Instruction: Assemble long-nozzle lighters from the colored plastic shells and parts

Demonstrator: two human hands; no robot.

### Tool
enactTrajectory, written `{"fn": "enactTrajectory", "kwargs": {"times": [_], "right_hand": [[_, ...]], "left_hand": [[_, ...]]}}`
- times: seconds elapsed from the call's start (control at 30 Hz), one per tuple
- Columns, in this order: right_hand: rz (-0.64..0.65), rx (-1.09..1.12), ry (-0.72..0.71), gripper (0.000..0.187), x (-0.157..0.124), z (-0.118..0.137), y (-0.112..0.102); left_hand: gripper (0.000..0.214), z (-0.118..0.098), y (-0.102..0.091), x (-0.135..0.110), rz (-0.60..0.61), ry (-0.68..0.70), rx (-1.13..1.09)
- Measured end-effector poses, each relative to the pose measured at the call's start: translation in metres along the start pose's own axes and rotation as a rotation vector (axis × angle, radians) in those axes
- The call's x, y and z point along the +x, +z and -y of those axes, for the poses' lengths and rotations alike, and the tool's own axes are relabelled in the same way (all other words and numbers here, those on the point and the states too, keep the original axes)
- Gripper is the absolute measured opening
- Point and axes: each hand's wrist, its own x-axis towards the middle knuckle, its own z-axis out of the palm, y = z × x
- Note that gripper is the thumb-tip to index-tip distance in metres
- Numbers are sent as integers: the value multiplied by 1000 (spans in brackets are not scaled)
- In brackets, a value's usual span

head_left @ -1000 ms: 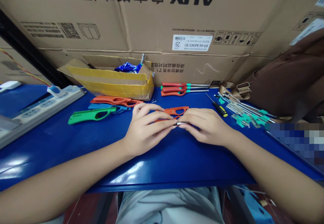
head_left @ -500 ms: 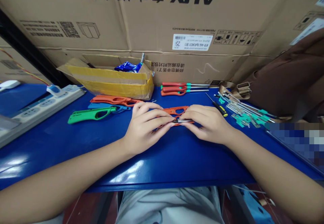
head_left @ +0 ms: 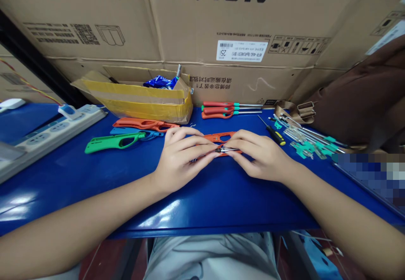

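Note:
Between my two hands is a slim metal rod with a dark end [head_left: 226, 149], held level. My left hand [head_left: 182, 157] is closed, its thumb and fingertips pinching the dark end. At the other end, my right hand [head_left: 261, 155] pinches the metal part between thumb and fingers. Just behind and beneath the rod lie orange lighter shell pieces [head_left: 218, 137], partly covered by my fingers. Left of my left hand are a green lighter shell [head_left: 109, 142], a blue shell [head_left: 154, 134] and an orange-red shell [head_left: 136, 123].
Red lighters with metal tubes [head_left: 218, 111] lie at the back. To the right are a yellow-black screwdriver [head_left: 276, 136] and several metal rods with teal parts [head_left: 305, 142]. A yellow-taped box [head_left: 136, 102] and a power strip [head_left: 50, 136] stand left. A large carton [head_left: 177, 31] backs the table.
Both hands stay almost in place on the rod. The rod shifts very slightly, and the whole view moves a little.

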Motion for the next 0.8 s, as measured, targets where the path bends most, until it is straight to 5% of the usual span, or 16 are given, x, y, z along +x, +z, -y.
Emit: {"fn": "enactTrajectory", "kwargs": {"times": [0.8], "right_hand": [[20,-87,-46,15,2,1,4]], "left_hand": [[9,-2,3,-2,15,-57,-68]]}}
